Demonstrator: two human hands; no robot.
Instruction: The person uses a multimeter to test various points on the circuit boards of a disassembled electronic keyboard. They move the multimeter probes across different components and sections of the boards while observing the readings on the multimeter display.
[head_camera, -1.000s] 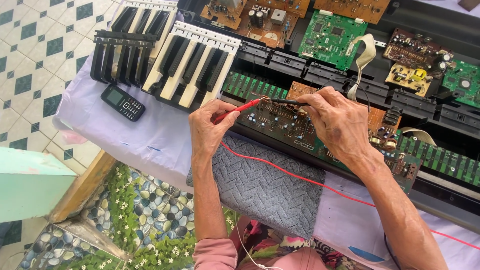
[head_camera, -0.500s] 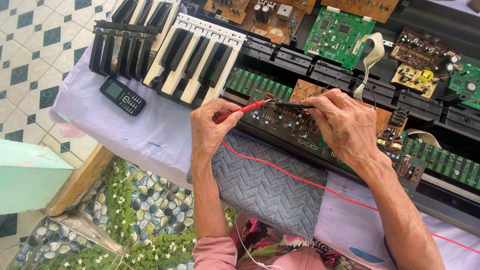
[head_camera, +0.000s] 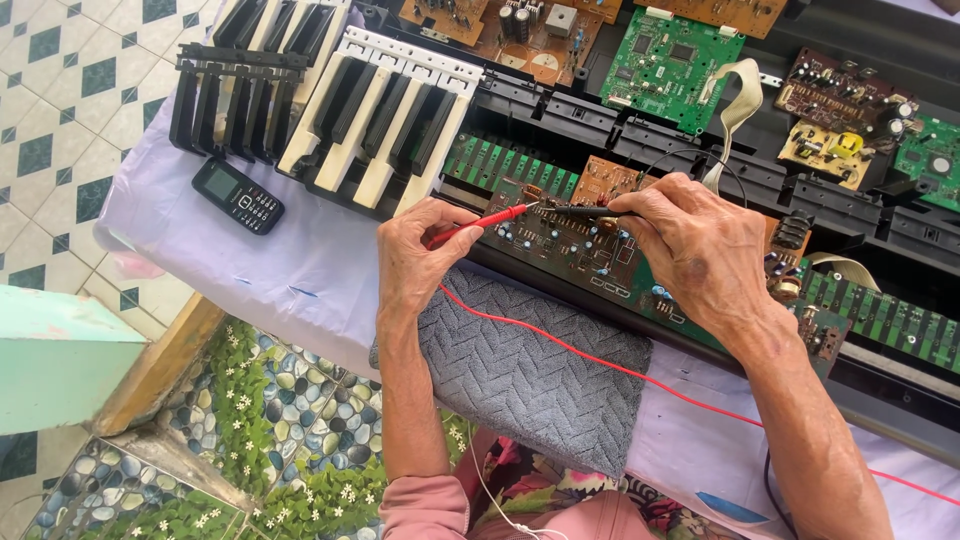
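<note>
**Bench inventory: opened keyboard, boards and two test probes**

We list items from the largest down.

1. Desk (head_camera: 250, 270), covered in a pale lilac sheet; we see its left edge and near edge.
2. Black keyboard chassis (head_camera: 850, 30), opened up, lying along the far and right part of the desk.
3. Grey quilted cloth (head_camera: 530, 370), draped over the near edge, just below our hands.
4. Loose block of white and black keys (head_camera: 380, 120), at the far left of the desk; a second block of black keys (head_camera: 225, 95) lies just beside it, nearer the left edge.
5. Long dark green circuit board (head_camera: 580, 250), near the middle of the desk, under both hands.
6. Bright green circuit board (head_camera: 670, 60), inside the chassis at the far edge; brown boards lie to either side of it.
7. Right hand (head_camera: 700, 250), closed on the black probe (head_camera: 575, 211), fingers pinching its shaft.
8. Left hand (head_camera: 420, 255), closed on the red probe (head_camera: 480, 222), held like a pen.
9. Small black mobile phone (head_camera: 238, 196), near the left edge, well apart from the hands.
10. Red lead (head_camera: 600, 360), running from the red probe across the grey cloth toward the right edge.

Both probe tips meet the dark green board, nearly touching each other.
</note>
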